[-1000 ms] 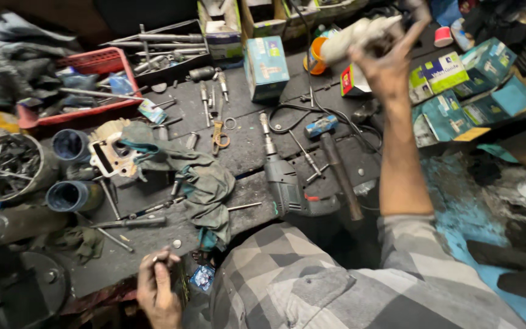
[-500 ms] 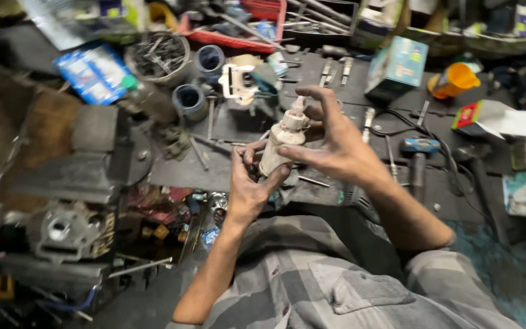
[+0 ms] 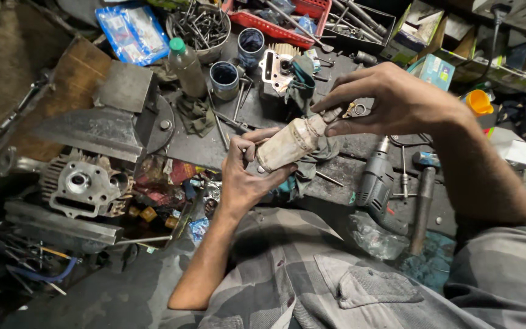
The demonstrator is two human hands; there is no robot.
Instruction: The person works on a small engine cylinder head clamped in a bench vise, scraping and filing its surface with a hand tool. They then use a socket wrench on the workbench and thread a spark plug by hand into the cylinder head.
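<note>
My left hand [image 3: 243,176] cradles the lower end of a dirty cream-coloured squeeze tube [image 3: 287,144], fingers wrapped under it. My right hand [image 3: 391,100] pinches the tube's narrow nozzle end from above with thumb and fingertips. The tube lies tilted, nozzle up and to the right, held above a cluttered dark workbench [image 3: 202,146]. A greenish rag [image 3: 312,161] hangs just beneath it.
A grey power drill [image 3: 375,180] and a hammer [image 3: 422,201] lie right of my hands. An engine cylinder head [image 3: 86,186] sits at the left, by a metal vise [image 3: 111,122]. Behind are two cylinder sleeves [image 3: 224,78], a green-capped bottle [image 3: 187,67], a bowl of bolts [image 3: 201,25] and a red tray [image 3: 275,24].
My right hand brought the tube down from high over the bench to in front of me. My left hand came up and took its lower end. The view shifted left.
</note>
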